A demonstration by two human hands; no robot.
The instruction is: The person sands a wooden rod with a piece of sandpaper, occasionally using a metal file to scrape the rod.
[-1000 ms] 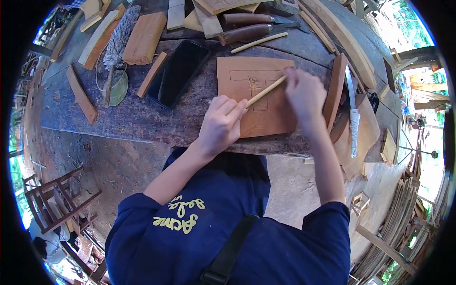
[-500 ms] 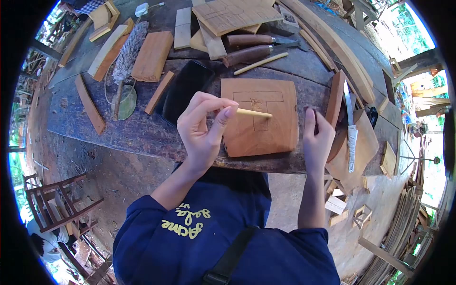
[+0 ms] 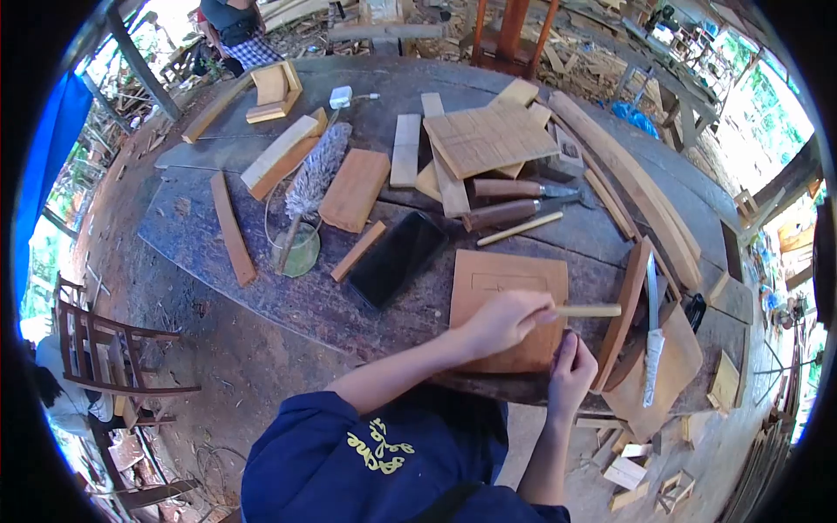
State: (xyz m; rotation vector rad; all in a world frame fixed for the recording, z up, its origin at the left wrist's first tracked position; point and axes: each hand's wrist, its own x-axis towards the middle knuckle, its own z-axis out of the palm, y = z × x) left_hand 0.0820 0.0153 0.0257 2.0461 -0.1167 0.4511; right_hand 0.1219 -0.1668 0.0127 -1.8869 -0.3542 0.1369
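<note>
My left hand [image 3: 516, 321] is closed around a pale wooden stick [image 3: 591, 310], which points right toward an upright wood strip. Beneath that hand lies a square reddish wooden board [image 3: 510, 268] with pencil lines on it, partly hidden by the hand and forearm. My right hand [image 3: 571, 373] is closed at the board's lower right corner, thumb up. A small dark tip shows above its thumb, but what it holds is not clear. Two wooden-handled chisels [image 3: 507, 213] and a second pale stick [image 3: 520, 228] lie beyond the board.
A black phone [image 3: 398, 260] lies left of the board, near a feather duster [image 3: 318, 173] and wood blocks [image 3: 355, 190]. To the right are a wood strip [image 3: 622, 314] and a knife with a wrapped handle [image 3: 652, 349]. A person [image 3: 234, 26] stands beyond the table.
My left hand has moved right across the board with the stick, now near my right hand. My right hand stays by the board's right side. The camera view has tilted up and shifted left.
</note>
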